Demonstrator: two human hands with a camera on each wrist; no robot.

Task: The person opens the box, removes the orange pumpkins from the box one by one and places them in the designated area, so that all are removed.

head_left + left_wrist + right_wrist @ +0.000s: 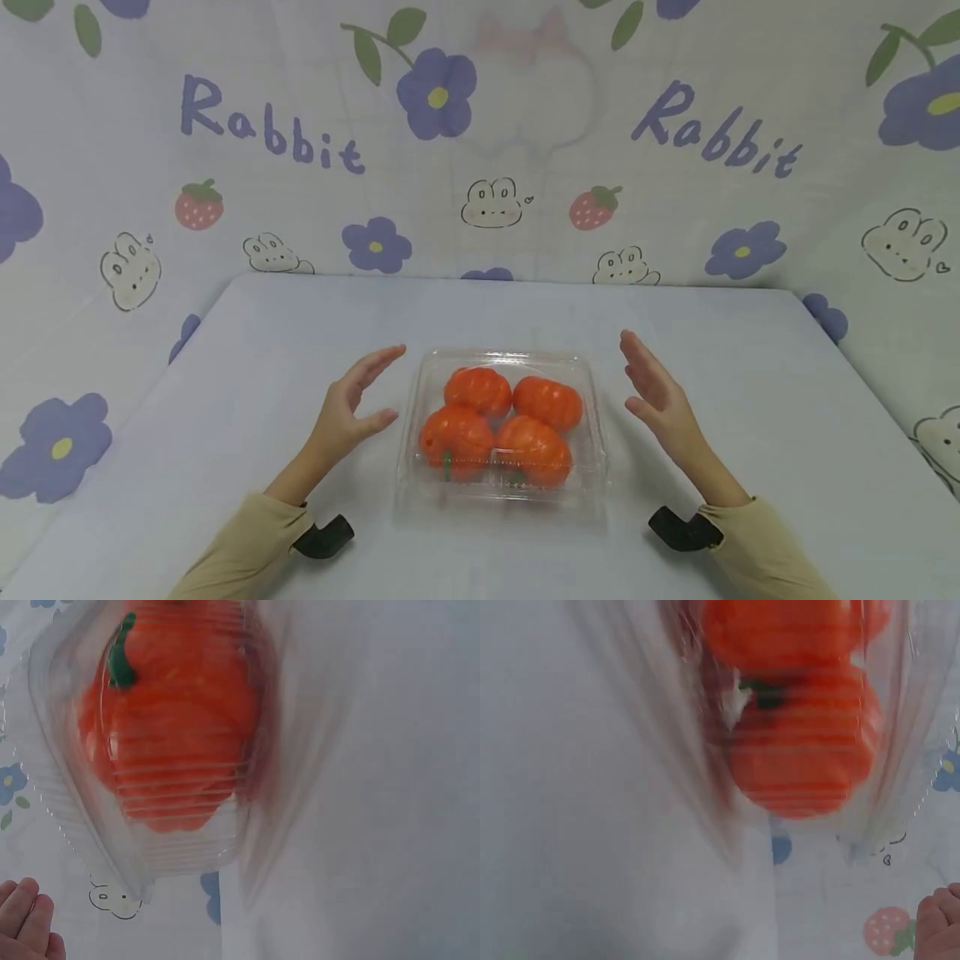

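A clear plastic clamshell box [596,392] sits on the white table with several orange toy pumpkins [478,393] inside it. The front left pumpkin [456,437] shows a green stem through the ribbed plastic. To the left of the box my left hand [348,417] is held with fingers stretched and thumb apart, touching nothing. Opposite it, on the other side, my right hand [667,412] is also raised with straight fingers and holds nothing. Both palms face the box. In the wrist views only fingertips appear at the lower corners, with the box wall filling the top.
The table [300,325] is covered in plain white. Behind it hangs a white curtain [540,233] printed with rabbits, flowers and strawberries. A black wrist device [324,537] pokes out at the left sleeve, and another black device [684,530] at the right sleeve.
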